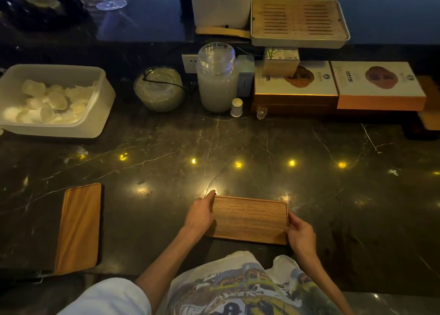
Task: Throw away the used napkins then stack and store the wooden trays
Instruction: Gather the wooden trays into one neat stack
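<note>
A rectangular wooden tray [250,219] lies flat on the dark marble counter [214,148] right in front of me. My left hand [200,216] grips its left short edge and my right hand [300,235] grips its right short edge. The tray's surface is bare. A second wooden tray [79,227], lighter in tone, lies lengthwise near the counter's front left edge, apart from both hands. No napkin shows on either tray.
A white tub [95,114] of pale round pieces stands at the back left. A glass bowl [159,89], a tall lidded jar [217,79], a small white shaker [236,107], flat boxes [381,86] and a slatted tea tray [298,21] line the back.
</note>
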Motion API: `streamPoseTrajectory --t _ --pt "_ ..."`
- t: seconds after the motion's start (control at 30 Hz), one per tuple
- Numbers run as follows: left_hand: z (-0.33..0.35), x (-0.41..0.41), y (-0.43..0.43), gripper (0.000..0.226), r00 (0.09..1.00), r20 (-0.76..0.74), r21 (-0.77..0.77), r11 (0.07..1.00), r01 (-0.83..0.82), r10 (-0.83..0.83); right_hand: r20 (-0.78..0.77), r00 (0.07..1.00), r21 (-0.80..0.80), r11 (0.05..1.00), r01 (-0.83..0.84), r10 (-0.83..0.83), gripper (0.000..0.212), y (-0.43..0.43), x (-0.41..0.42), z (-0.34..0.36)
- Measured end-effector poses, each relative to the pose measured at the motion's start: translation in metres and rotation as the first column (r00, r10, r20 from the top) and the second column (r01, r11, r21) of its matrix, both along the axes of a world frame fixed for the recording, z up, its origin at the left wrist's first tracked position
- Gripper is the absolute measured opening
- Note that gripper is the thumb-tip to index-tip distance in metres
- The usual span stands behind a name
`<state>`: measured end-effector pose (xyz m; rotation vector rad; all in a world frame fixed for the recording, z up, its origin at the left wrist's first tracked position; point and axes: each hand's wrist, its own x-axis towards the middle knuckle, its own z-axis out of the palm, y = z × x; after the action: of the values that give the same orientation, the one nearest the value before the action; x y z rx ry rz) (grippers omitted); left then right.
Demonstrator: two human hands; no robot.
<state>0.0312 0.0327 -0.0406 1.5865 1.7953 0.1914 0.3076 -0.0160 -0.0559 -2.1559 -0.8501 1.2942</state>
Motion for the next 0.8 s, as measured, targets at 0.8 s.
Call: streamPoseTrajectory --t 0.8 --pt "-0.0017 -0.0018 0.0047 0.036 0.998 0.042 -0.070 0.997 -0.044 0.047 0.067 0.995 -0.067 0.996 -0.066 0.070 0.050 0.0053 0.0022 0.0061"
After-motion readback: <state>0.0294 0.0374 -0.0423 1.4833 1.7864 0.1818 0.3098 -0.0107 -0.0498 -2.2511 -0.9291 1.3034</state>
